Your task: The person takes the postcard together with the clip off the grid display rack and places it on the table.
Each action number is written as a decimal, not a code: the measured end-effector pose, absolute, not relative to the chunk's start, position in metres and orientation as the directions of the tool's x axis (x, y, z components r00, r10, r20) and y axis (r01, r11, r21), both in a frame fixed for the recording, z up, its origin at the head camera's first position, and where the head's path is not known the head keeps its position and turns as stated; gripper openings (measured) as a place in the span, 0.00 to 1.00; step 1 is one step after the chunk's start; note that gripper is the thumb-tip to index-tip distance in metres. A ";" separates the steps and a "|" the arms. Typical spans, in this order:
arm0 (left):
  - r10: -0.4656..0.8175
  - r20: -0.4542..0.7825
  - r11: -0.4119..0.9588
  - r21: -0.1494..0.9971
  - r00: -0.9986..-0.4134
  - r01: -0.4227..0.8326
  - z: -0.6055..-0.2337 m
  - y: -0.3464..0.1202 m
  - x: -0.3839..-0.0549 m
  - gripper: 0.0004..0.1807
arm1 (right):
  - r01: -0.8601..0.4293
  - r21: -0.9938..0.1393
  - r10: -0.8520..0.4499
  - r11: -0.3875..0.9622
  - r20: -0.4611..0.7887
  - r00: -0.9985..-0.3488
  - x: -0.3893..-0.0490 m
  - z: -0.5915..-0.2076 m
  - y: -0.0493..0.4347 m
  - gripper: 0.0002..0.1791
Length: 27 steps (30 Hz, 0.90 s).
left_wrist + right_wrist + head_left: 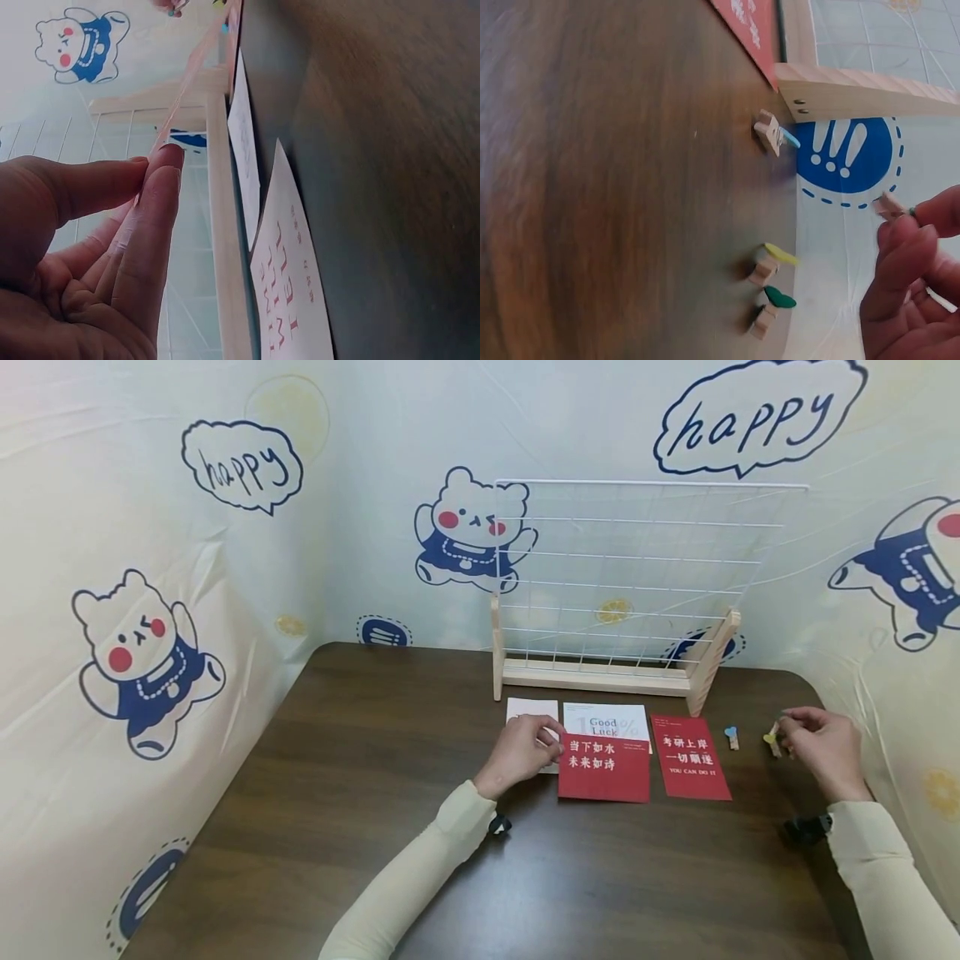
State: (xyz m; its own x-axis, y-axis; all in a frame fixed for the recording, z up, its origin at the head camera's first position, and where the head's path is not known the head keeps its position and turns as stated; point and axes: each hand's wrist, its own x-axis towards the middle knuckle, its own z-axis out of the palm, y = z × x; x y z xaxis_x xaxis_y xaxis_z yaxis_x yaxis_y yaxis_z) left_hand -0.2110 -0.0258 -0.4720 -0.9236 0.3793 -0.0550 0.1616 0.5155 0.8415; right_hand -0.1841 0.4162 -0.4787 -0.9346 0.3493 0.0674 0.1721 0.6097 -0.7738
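In the head view my left hand (521, 753) pinches a red card (603, 777) with white writing by its upper left corner. The left wrist view shows that card nearly edge-on, raised over the cards on the table. My right hand (821, 747) pinches a small wooden clip (889, 207) between thumb and fingertips, held above the table. On the table near it lie a clip with a yellow top (765, 270), one with a green top (763, 321) and one with a blue top (732, 739).
A white wire grid (630, 560) on a wooden stand (592, 677) stands at the table's back. Before it lie a white "Good Luck" card (606, 717), partly covered by the red one, a pale card (532, 707) and another red card (690, 758). Printed cloth (360, 527) hangs around.
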 end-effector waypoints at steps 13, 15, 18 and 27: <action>0.410 -0.088 0.570 0.802 -0.908 0.180 -0.481 -0.013 -0.202 0.13 | 0.170 -0.596 0.221 0.785 0.014 -0.975 -0.178 -0.485 0.419 0.22; 0.409 -0.087 0.573 0.799 -0.908 0.182 -0.484 -0.013 -0.201 0.14 | 0.173 -0.583 0.220 0.794 0.011 -0.975 -0.177 -0.486 0.418 0.21; 0.409 -0.084 0.574 0.798 -0.909 0.185 -0.488 -0.012 -0.200 0.14 | 0.180 -0.555 0.221 0.812 0.007 -0.975 -0.177 -0.488 0.418 0.20; 0.426 -0.096 0.562 0.807 -0.900 0.180 -0.495 -0.011 -0.201 0.10 | 0.198 -0.492 0.211 0.848 -0.030 -0.977 -0.179 -0.493 0.419 0.17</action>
